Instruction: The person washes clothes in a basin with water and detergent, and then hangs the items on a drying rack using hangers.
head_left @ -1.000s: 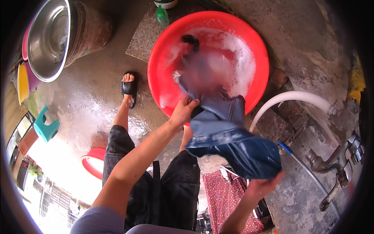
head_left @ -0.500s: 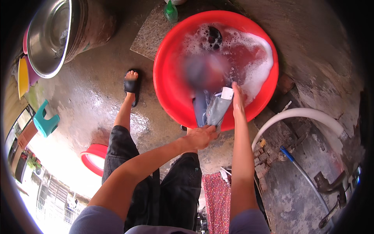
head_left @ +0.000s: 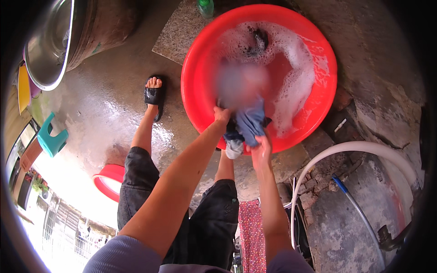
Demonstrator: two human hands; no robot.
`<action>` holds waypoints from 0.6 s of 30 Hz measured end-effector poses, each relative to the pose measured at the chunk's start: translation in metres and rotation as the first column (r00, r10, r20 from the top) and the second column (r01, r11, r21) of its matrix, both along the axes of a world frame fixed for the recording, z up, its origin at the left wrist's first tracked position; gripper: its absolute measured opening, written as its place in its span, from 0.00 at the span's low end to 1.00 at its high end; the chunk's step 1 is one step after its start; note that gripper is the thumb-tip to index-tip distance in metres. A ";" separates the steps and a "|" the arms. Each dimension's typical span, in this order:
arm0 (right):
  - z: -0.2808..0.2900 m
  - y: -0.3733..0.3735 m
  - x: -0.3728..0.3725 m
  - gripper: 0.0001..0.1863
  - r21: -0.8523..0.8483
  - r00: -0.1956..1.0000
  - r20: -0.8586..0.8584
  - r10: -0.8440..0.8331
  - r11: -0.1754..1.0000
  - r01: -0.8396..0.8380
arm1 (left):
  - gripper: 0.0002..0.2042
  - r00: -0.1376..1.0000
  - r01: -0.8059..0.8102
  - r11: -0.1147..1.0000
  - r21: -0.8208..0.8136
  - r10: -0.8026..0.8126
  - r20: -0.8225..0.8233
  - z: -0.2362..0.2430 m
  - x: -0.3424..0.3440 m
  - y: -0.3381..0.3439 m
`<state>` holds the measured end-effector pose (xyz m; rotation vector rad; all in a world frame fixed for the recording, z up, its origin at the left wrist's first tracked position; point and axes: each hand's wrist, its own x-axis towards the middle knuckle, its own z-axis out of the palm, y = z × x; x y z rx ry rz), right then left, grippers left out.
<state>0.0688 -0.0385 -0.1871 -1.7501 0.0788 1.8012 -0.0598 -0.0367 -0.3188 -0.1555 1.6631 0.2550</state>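
Note:
A large red basin [head_left: 191,98] holds soapy water and wet clothing. My two hands work on a bunched blue-grey garment [head_left: 251,123] at its near rim. My left hand [head_left: 221,114] grips the garment's left side, its fingers partly hidden by the cloth. Lower down, my right hand [head_left: 261,152] holds the right edge, with palm and thumb showing. Dark cloth and a pale grey end [head_left: 234,149] hang over the rim between them. Farther back, a black piece of cloth [head_left: 260,40] pokes out of the suds. A blurred patch hides the basin's middle.
A green bottle [head_left: 205,8] stands on a stone slab [head_left: 175,38] behind the basin. At right are a white hose [head_left: 355,145] and a blue-handled rod [head_left: 348,193]. A steel tub [head_left: 34,68], teal stool [head_left: 53,139] and small red basin [head_left: 102,178] stand left.
My left hand has moved forward and up along the cloth, and my right hand has come back toward the near rim. The grey piece with a white label has given way to bunched blue-grey cloth.

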 end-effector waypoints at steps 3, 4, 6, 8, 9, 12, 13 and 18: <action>0.064 -0.007 -0.001 0.25 -0.037 0.868 -0.015 -0.496 0.868 0.495 | 0.36 0.984 -0.098 0.903 0.418 0.025 0.177 0.004 0.004 -0.017; 0.072 -0.017 0.015 0.25 -0.027 0.859 0.008 -0.512 0.859 0.512 | 0.33 0.895 -0.279 0.885 0.372 0.100 0.434 0.030 0.004 -0.009; 0.076 -0.030 0.054 0.27 0.155 0.874 0.030 -0.485 0.866 0.475 | 0.29 0.824 -0.334 0.846 0.416 0.048 0.564 0.076 -0.010 0.012; 0.056 -0.050 0.107 0.27 0.015 0.893 0.443 0.079 0.995 -0.095 | 0.27 0.901 0.025 0.724 0.689 -0.316 0.299 0.097 -0.013 0.013; 0.045 -0.055 0.126 0.27 -0.323 0.478 0.643 0.598 0.778 -0.538 | 0.24 0.808 0.367 0.488 0.792 -0.590 -0.011 0.123 -0.007 0.027; 0.040 0.011 0.067 0.30 0.120 0.724 0.562 0.399 0.827 -0.549 | 0.20 0.406 0.685 -0.123 0.718 -0.754 -0.516 0.138 -0.005 0.023; 0.042 0.036 0.055 0.32 0.021 0.874 0.326 0.361 0.921 -0.389 | 0.20 0.405 0.688 -0.118 0.716 -0.757 -0.513 0.139 -0.005 0.017; -0.021 0.039 0.065 0.22 -0.152 0.873 -0.040 0.487 0.860 -0.487 | 0.19 0.408 0.599 -0.080 0.797 -0.825 -0.390 0.152 0.003 0.003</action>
